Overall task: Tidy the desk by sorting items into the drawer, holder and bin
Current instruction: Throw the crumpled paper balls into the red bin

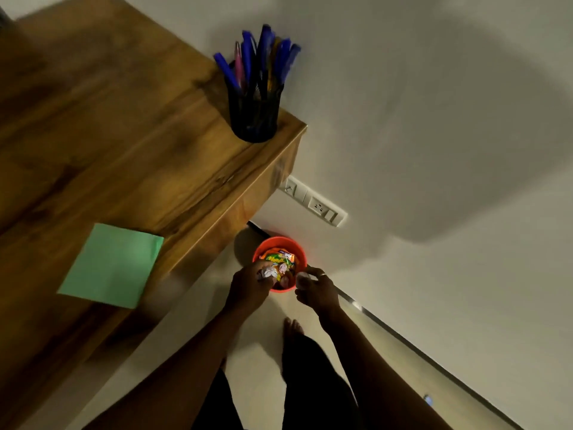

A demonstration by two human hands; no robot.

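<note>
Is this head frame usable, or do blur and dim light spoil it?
Head view: dim, warm light, with a broad soft shadow on the wall; the pens and holder are smeared by motion blur; the left hand and right hand read dark over the orange bin, the crumpled paper in them only pale blobs; the wide lens skews the desk.

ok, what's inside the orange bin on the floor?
The orange bin holds a yellow-green snack wrapper and some pinkish scraps. The left hand, gripping crumpled paper, and the right hand, pinching a white scrap, cover its near side; the bottom is hidden.
</note>
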